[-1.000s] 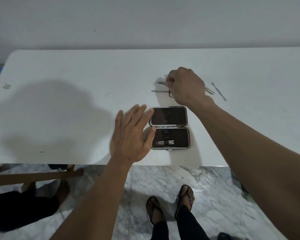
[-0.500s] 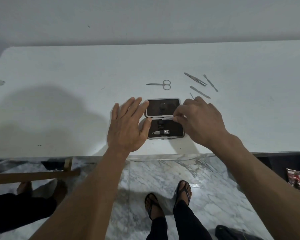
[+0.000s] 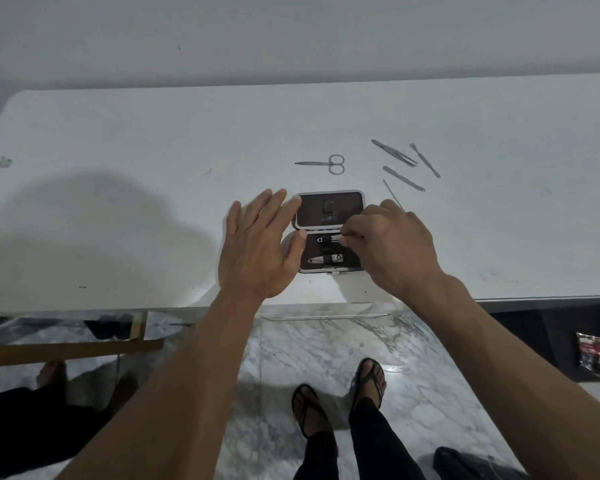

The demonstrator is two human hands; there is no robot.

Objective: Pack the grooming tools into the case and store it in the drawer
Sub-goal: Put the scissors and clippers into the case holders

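At the near edge of the white desk the case lies open, a small rounded rectangle with a pale rim and dark lining, its lid half toward twelve o'clock and its tray half nearest the person. The left hand rests flat at the case's nine o'clock, fingers straight and spread, the fingertips touching the lid's left rim and the thumb at the tray's left edge. The right hand covers the case's three o'clock side, fingers curled, pinching a slim metal tool that lies across the tray's upper row, seemingly under a dark strap, though the blur makes that uncertain. Below it a silvery nail clipper sits in the tray's lower row. At twelve o'clock from the case small steel scissors lie flat, blades pointing to nine o'clock. Toward two o'clock lie tweezers, a thin double-ended pusher, a flat file and a needle-thin pick, all dull grey metal, the pick's near end just beside the right hand.
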